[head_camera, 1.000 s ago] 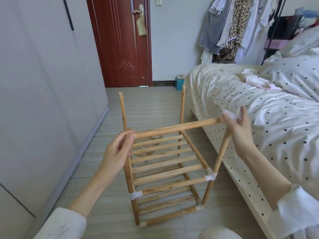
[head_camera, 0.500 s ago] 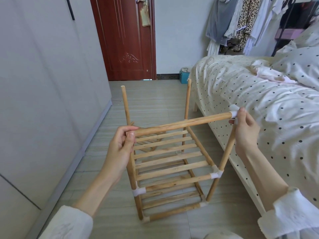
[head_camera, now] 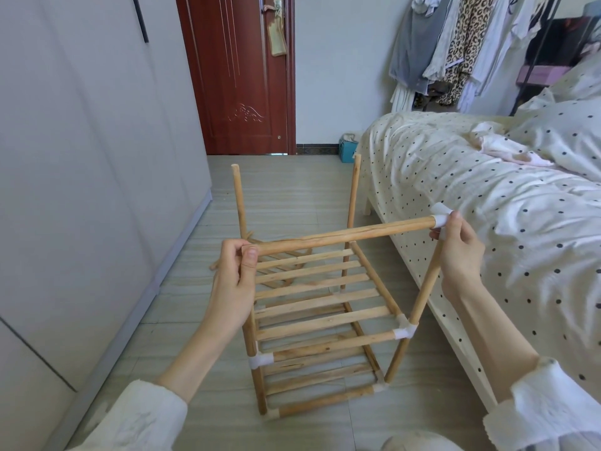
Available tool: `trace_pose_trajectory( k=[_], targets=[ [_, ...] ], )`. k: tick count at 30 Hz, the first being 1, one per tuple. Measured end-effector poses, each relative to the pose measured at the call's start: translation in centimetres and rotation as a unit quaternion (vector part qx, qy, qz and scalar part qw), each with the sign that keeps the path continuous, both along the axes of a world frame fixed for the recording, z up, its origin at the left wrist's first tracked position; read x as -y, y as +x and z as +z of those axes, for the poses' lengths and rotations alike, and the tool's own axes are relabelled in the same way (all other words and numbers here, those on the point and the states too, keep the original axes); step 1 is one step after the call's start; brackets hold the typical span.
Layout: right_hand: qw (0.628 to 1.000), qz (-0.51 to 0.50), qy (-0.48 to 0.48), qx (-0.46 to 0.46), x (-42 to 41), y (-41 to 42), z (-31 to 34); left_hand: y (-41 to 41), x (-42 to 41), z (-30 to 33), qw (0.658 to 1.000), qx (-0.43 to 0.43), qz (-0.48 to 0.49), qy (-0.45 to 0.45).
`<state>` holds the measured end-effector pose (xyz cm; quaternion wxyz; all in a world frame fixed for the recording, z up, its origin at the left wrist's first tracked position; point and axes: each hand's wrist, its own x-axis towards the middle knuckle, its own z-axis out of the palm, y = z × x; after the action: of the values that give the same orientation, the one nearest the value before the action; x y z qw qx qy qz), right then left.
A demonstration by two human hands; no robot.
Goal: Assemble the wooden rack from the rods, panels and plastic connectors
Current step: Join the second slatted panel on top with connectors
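The wooden rack (head_camera: 322, 323) stands on the floor with two slatted shelves joined by white plastic connectors (head_camera: 405, 330). Two far uprights (head_camera: 239, 203) rise bare. A horizontal rod (head_camera: 344, 236) spans the tops of the two near uprights. My left hand (head_camera: 235, 281) grips the rod's left end at the near-left upright. My right hand (head_camera: 458, 252) pinches a white corner connector (head_camera: 440, 218) on the rod's right end, at the top of the near-right upright (head_camera: 424, 288).
A bed (head_camera: 487, 206) with a dotted cover runs along the right, close to the rack. Grey wardrobe doors (head_camera: 81, 190) line the left. A loose slatted panel (head_camera: 279, 258) lies on the floor behind the rack. A red door (head_camera: 237, 73) and hanging clothes (head_camera: 455, 43) stand at the back.
My right hand has gone from an open reach to pinching the connector at the rod's right end. My left hand has closed more tightly round the rod's left end.
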<state>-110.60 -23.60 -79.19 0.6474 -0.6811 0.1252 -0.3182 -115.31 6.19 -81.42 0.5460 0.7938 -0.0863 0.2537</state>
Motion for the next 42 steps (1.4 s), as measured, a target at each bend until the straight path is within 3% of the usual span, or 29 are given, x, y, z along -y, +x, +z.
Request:
trace_pose_trajectory(
  k=[5, 10, 13, 15, 19, 22, 25, 28, 29, 31, 38, 40, 42],
  targets=[
    [0.997, 0.005, -0.065, -0.033, -0.2, -0.4, 0.0, 0.1, 0.3, 0.3, 0.999, 0.011, 0.031, 0.027],
    [0.988, 0.000, -0.118, -0.096, -2.8, -3.1, -3.6, 0.3, 0.5, 0.3, 1.000, 0.004, 0.015, -0.007],
    [0.965, 0.080, -0.179, -0.175, -4.8, -5.9, -5.9, 0.0, 0.0, 0.6, 1.000, -0.003, -0.027, -0.012],
    [0.937, 0.199, -0.189, -0.217, -5.8, -7.3, -6.8, 0.0, -1.0, 0.9, 0.999, -0.004, -0.038, 0.012],
    [0.847, 0.356, -0.274, -0.285, -7.4, -7.3, -7.4, -0.7, -3.7, 0.8, 0.998, -0.025, -0.063, 0.019],
    [0.768, 0.423, -0.381, -0.294, -10.1, -6.5, -7.4, -2.1, -6.7, -2.1, 0.998, -0.053, -0.014, -0.017],
    [0.649, 0.495, -0.500, -0.290, -14.1, -6.1, -7.9, -4.4, -10.7, -8.0, 0.988, -0.121, 0.072, -0.061],
    [0.490, 0.563, -0.621, -0.240, -18.9, -6.6, -8.7, -7.3, -14.9, -14.9, 0.959, -0.229, 0.154, -0.063],
    [0.451, 0.579, -0.643, -0.218, -20.6, -6.8, -9.1, -8.2, -16.2, -17.2, 0.946, -0.264, 0.177, -0.065],
    [0.410, 0.603, -0.660, -0.182, -24.1, -7.0, -10.4, -9.8, -18.5, -21.2, 0.918, -0.334, 0.211, -0.043],
    [0.402, 0.624, -0.633, -0.221, -34.3, -4.6, -24.0, -11.0, -24.2, -32.3, 0.818, -0.516, 0.233, 0.105],
    [0.416, 0.607, -0.623, -0.266, -34.9, -4.3, -28.9, -10.8, -25.8, -33.9, 0.780, -0.547, 0.243, 0.183],
    [0.407, 0.590, -0.624, -0.312, -34.1, -4.5, -32.9, -10.7, -27.7, -34.8, 0.751, -0.550, 0.249, 0.268]
  ],
)
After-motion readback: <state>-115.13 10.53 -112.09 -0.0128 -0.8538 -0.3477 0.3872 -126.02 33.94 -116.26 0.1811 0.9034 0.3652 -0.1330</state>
